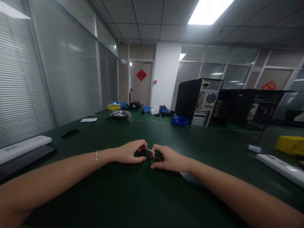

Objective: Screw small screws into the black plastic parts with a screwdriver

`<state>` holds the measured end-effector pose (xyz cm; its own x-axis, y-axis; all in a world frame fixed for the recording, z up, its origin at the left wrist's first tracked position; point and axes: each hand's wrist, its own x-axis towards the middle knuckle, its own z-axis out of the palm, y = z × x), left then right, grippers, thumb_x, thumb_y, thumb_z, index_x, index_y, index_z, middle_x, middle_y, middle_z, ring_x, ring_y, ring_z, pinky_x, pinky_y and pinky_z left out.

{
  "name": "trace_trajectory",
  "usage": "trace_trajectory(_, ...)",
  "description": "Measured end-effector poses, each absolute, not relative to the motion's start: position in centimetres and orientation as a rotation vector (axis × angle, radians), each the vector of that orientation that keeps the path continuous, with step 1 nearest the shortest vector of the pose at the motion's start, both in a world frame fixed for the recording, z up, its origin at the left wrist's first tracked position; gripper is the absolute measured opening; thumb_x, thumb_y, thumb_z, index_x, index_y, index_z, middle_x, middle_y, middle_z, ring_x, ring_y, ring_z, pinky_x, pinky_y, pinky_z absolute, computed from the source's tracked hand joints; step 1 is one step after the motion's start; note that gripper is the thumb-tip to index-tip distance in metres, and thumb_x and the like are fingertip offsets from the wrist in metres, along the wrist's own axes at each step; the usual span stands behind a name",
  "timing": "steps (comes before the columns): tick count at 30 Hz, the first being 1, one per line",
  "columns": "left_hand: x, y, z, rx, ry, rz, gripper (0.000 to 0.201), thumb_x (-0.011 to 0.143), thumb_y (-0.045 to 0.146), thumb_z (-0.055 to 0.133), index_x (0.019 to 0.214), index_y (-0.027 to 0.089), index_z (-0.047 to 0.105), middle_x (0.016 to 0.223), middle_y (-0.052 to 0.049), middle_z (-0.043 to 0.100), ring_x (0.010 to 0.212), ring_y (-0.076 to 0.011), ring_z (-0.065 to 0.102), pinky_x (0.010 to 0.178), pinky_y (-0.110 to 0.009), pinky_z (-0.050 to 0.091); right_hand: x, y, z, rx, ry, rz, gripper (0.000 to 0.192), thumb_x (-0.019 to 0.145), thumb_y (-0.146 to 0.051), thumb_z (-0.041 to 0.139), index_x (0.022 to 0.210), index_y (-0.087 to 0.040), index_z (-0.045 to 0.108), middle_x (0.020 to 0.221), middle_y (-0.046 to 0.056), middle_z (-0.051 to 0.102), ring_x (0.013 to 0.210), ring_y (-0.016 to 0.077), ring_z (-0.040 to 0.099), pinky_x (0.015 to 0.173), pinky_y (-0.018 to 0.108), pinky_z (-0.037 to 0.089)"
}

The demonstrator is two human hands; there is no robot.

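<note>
Both hands are down on the green table [152, 196], meeting in the middle just ahead of the person. Left hand [129, 152] is curled, fingers pinched on a small dark part [142, 153]; what the part is, can't tell, mostly hidden by the fingers. Right hand [166, 158] is also curled, gripping a small screwdriver [155, 154] with a dark handle; its thin metal shaft pokes left across the gap toward the left hand's fingertips and the dark part. The two hands are nearly touching, knuckles up, wrists resting on the table. Bracelet [96, 159] on the left wrist. Farther back on the table: metal bowl [120, 114], yellow bin [113, 107] behind it, blue bins [180, 120] in front of a black computer case [198, 100] standing upright with its rear panel toward the camera, a second case [249, 107] beside it on the right. Sheet of paper [88, 120] and a dark tool [70, 132] lie to the left, well apart from the hands. White keyboard [23, 147] at the left edge, another white keyboard [282, 166] at the right, with a yellow box [289, 145] just behind it.
</note>
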<state>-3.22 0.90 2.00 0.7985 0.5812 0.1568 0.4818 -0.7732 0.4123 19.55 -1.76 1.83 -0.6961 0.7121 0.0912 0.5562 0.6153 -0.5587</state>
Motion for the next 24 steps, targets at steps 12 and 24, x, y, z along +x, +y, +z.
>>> trace_trajectory(12,-3.2,1.7,1.3,2.423,0.794,0.594,0.034,0.086,0.029,0.046,0.118,0.017,0.048,0.094,-0.004,0.054,0.082,-0.0158,0.051,0.073,-0.028,0.042,19.8,-1.6,1.4,-0.959,-2.385,0.669,0.028,0.076,-0.034,0.066,0.093,-0.018,0.051,0.085,-0.001,0.055,0.070,0.0127,0.050,0.059,0.023,0.040)
trace_trajectory(24,-1.8,0.0,1.6,2.050,0.574,0.632,0.037,0.080,0.024,0.061,0.113,0.016,0.045,0.095,-0.004,0.062,0.089,-0.0157,0.059,0.081,-0.031,0.045,18.9,-2.1,1.2,-0.810,-2.055,0.548,0.019,0.079,-0.024,0.062,0.084,-0.019,0.044,0.090,0.002,0.055,0.070,0.0120,0.048,0.065,0.024,0.042)
